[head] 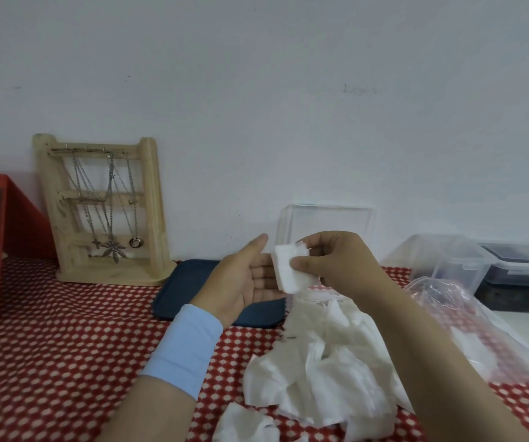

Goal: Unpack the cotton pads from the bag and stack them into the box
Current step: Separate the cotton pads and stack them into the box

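My right hand (336, 263) pinches a small stack of white cotton pads (290, 271) between thumb and fingers. My left hand (244, 282) is held open, palm up, with its fingertips under the stack. A heap of loose white cotton pads (320, 371) lies on the red patterned cloth below my right forearm. The clear plastic bag (467, 320) lies crumpled to the right of the heap. A clear box with its lid raised (327, 218) stands against the wall just behind my hands; its inside is hidden by them.
A dark blue tray (186, 288) lies under my left hand. A wooden jewellery stand (103, 212) with necklaces stands at the back left, beside a red-framed mirror (1, 237). A clear lidded container (448, 260) and a dark one (518, 266) sit at the right.
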A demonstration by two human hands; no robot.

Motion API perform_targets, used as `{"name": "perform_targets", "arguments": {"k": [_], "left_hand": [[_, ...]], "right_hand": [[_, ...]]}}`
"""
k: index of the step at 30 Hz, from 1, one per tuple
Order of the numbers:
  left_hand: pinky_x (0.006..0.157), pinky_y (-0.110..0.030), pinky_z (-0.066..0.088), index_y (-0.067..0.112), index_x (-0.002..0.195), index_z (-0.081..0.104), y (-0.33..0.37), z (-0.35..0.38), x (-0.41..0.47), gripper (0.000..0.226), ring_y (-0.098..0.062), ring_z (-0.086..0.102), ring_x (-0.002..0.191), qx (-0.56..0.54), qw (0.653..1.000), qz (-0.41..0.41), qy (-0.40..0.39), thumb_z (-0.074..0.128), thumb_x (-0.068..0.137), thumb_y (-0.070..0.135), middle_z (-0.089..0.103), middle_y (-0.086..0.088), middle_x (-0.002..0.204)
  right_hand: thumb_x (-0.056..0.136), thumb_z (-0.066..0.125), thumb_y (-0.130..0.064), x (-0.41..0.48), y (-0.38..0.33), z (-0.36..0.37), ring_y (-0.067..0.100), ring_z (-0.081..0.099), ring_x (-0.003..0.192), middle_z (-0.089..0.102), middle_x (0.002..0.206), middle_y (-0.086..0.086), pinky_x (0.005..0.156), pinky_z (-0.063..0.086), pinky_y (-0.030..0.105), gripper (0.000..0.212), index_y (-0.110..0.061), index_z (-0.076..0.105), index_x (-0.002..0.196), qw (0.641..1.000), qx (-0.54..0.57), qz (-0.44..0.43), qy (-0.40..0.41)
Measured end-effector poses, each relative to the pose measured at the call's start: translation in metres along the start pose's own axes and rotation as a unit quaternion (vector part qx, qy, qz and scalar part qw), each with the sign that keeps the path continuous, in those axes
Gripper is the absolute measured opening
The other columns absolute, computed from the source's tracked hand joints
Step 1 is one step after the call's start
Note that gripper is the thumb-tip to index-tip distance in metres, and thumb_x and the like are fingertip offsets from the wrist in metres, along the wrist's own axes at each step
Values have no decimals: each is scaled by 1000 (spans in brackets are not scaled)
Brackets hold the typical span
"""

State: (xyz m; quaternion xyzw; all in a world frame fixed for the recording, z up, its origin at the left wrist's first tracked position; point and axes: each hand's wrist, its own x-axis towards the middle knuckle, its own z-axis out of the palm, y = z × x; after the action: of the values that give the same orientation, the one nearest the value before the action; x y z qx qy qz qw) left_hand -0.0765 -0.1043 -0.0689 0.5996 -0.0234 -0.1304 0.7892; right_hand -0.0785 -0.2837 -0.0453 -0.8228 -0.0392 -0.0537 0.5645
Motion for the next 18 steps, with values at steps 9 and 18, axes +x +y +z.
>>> {"name": "perform_targets", "arguments": {"k": [9, 18], "left_hand": [[60, -32, 61, 5, 114, 67, 0, -3, 1, 26, -25, 78, 80, -39, 998, -7, 51, 61, 100, 27, 79, -13, 90], [68, -36, 65, 1, 117, 66, -4, -5, 3, 28, -29, 78, 87, -56, 997, -41, 41, 62, 99, 21, 78, -18, 100]], "right_hand": [[75, 87, -39, -6, -10, 7, 6, 66, 49, 73, 69, -1, 43, 45, 18, 29, -17, 71, 86, 991, -126, 35, 32], [74, 87, -38, -6, -5, 4, 5, 66, 69, 72, 82, -13, 62, 53, 24, 24, -24, 74, 88, 973, -221, 0, 69]]}}
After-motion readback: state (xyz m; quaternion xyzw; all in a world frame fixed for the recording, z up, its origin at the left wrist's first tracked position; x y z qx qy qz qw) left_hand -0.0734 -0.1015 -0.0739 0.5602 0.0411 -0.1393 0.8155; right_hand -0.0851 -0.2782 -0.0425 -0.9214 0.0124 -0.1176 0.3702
